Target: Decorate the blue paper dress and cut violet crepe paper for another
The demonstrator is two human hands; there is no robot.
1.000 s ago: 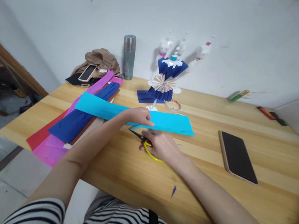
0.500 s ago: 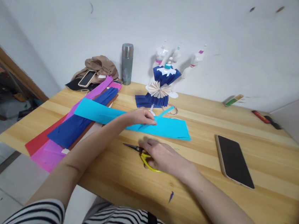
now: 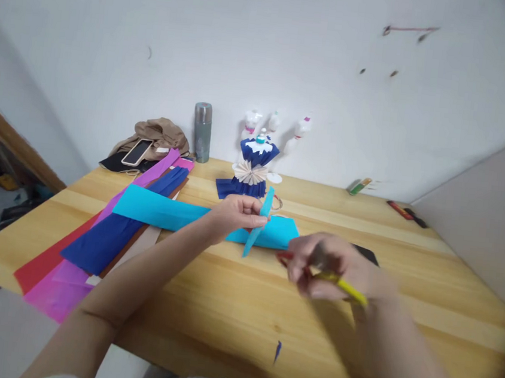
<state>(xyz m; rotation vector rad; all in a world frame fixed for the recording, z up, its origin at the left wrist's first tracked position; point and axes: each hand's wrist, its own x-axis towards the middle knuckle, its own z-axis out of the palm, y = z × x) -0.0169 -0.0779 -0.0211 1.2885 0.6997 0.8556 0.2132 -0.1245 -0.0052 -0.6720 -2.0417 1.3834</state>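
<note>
A narrow turquoise strip hung slantwise above the middle of the counter, over a wide turquoise sheet whose left end overlapped a dark blue sheet and other coloured sheets reaching toward the counter's left edge. The left hand covered part of the turquoise sheet. The right hand stood in front of a dark phone, leaving little of it visible.

The left fingers were pinched closed on the strip. The right fingers curled around yellow-handled scissors; blur hid whether the blades were parted.

Just beyond the sheet rose a figure of pleated blue paper with a cream fan at its waist. A metallic-topped cylindrical flask stood at the far edge, beside crumpled brown cloth at the far left corner. A green tube lay by the far edge, right of the figure; a small blue scrap lay toward the near edge.
</note>
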